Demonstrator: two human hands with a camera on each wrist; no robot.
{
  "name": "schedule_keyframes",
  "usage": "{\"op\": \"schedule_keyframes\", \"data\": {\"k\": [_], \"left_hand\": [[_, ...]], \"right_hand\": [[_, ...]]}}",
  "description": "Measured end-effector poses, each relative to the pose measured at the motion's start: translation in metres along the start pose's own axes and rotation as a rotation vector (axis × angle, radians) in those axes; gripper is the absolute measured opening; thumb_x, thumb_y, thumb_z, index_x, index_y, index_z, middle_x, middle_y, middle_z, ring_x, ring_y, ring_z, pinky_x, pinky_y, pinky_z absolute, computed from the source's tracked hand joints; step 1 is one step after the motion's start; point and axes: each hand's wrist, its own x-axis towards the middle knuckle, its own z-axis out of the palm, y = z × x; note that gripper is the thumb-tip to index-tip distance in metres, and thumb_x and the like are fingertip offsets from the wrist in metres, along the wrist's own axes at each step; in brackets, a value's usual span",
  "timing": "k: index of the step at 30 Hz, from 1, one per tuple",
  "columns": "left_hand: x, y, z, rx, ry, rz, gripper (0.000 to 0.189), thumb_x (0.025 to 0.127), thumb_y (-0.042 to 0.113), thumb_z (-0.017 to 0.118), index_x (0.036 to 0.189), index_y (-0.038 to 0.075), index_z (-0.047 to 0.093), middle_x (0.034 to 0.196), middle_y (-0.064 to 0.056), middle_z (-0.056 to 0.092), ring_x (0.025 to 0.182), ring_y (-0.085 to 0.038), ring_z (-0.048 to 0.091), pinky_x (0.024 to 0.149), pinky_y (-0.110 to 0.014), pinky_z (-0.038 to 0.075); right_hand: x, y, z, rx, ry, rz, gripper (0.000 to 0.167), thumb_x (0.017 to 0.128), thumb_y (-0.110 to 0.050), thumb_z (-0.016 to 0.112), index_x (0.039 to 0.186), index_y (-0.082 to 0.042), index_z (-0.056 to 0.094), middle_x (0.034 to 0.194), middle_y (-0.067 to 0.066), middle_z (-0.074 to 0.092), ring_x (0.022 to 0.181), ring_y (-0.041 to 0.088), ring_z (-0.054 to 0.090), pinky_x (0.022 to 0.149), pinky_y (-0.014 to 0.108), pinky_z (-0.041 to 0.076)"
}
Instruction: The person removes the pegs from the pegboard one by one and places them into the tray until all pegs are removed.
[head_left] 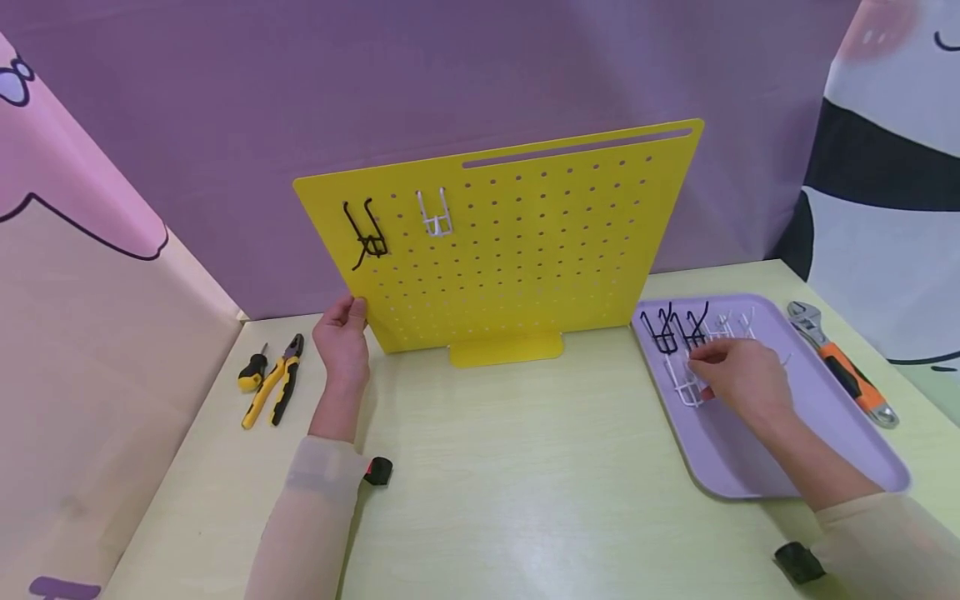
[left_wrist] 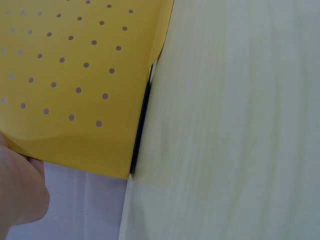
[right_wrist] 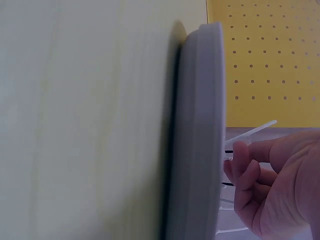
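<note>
A yellow pegboard stands upright on its base. One black hook and one white hook hang in its upper left part. My left hand grips the board's left edge low down, thumb on the front; the left wrist view shows this hand at the board's edge. Over the lilac tray, my right hand pinches a white wire hook between thumb and fingers. In the right wrist view a white prong sticks out past the fingertips of that hand.
The lilac tray lies at the right, holding black hooks and more white hooks. Right of it is an orange-handled adjustable wrench. Pliers and a stubby screwdriver lie at the left. Behind the board hangs purple cloth.
</note>
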Motion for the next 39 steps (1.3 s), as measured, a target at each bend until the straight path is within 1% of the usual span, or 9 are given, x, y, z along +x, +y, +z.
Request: {"op": "schedule_keyframes", "data": {"k": [7,11,14,18,21,26,29,36,39], "left_hand": [[0.000,-0.001,0.000,-0.003,-0.009,0.008,0.028,0.100,0.020,0.065,0.124,0.009,0.072,0.117,-0.008,0.065,0.110,-0.020,0.063,0.101,-0.029,0.050],[0.002,-0.001,-0.001,-0.007,-0.015,0.013,0.028,0.100,0.021,0.065,0.125,0.009,0.071,0.117,-0.008,0.065,0.111,-0.019,0.063,0.101,-0.029,0.050],[0.003,-0.002,0.000,-0.011,-0.011,0.013,0.029,0.099,0.021,0.066,0.124,0.008,0.072,0.114,-0.008,0.064,0.110,-0.019,0.063,0.101,-0.029,0.050],[0.003,-0.003,0.000,-0.019,0.000,0.017,0.029,0.099,0.020,0.067,0.123,0.005,0.071,0.110,-0.007,0.065,0.106,-0.019,0.063,0.098,-0.029,0.052],[0.002,-0.002,0.000,-0.018,0.002,0.020,0.029,0.099,0.019,0.066,0.123,0.004,0.071,0.109,-0.007,0.065,0.105,-0.018,0.063,0.097,-0.029,0.052],[0.001,-0.002,0.000,-0.011,-0.004,0.018,0.029,0.099,0.020,0.066,0.123,0.004,0.071,0.111,-0.007,0.066,0.106,-0.019,0.063,0.098,-0.029,0.052],[0.000,-0.002,0.000,-0.002,-0.009,0.024,0.029,0.099,0.020,0.065,0.123,0.005,0.071,0.112,-0.007,0.066,0.108,-0.019,0.063,0.099,-0.029,0.051],[0.001,-0.001,-0.001,0.020,-0.013,0.011,0.029,0.100,0.022,0.065,0.125,0.008,0.071,0.117,-0.008,0.064,0.112,-0.019,0.062,0.101,-0.029,0.050],[0.000,0.000,-0.001,0.029,-0.010,-0.004,0.030,0.100,0.022,0.065,0.125,0.008,0.071,0.117,-0.007,0.064,0.112,-0.018,0.062,0.101,-0.028,0.050]], "right_hand": [[-0.002,-0.003,-0.002,0.030,0.068,-0.032,0.030,0.097,-0.013,0.058,0.114,0.007,0.070,0.080,0.015,0.073,0.056,0.020,0.067,0.045,0.032,0.040],[-0.004,-0.008,-0.008,0.068,0.134,-0.045,0.031,0.102,-0.017,0.057,0.119,0.005,0.069,0.098,0.024,0.071,0.057,0.023,0.068,0.040,0.031,0.039],[-0.005,-0.013,-0.014,0.101,0.190,-0.048,0.035,0.105,-0.024,0.055,0.123,0.003,0.068,0.111,0.027,0.067,0.058,0.022,0.068,0.038,0.031,0.038],[-0.005,-0.020,-0.022,0.143,0.268,-0.049,0.041,0.106,-0.033,0.051,0.126,-0.002,0.067,0.114,0.022,0.068,0.058,0.006,0.063,0.041,0.028,0.040],[-0.005,-0.027,-0.026,0.177,0.329,-0.047,0.044,0.105,-0.041,0.051,0.127,-0.007,0.068,0.110,0.017,0.069,0.061,-0.003,0.058,0.046,0.022,0.042],[-0.004,-0.043,-0.028,0.244,0.376,-0.079,0.046,0.102,-0.048,0.054,0.127,-0.013,0.070,0.104,0.008,0.068,0.069,0.002,0.058,0.051,0.016,0.045],[-0.004,-0.056,-0.025,0.300,0.380,-0.130,0.044,0.101,-0.048,0.056,0.124,-0.014,0.071,0.103,0.002,0.067,0.072,0.005,0.061,0.055,0.014,0.047],[-0.002,-0.087,-0.016,0.418,0.420,-0.261,0.034,0.099,-0.041,0.064,0.116,-0.013,0.075,0.096,-0.010,0.068,0.073,0.009,0.063,0.054,0.014,0.046],[-0.001,-0.100,-0.013,0.464,0.420,-0.310,0.030,0.098,-0.037,0.067,0.112,-0.011,0.076,0.095,-0.011,0.068,0.071,0.009,0.064,0.054,0.015,0.047]]}}
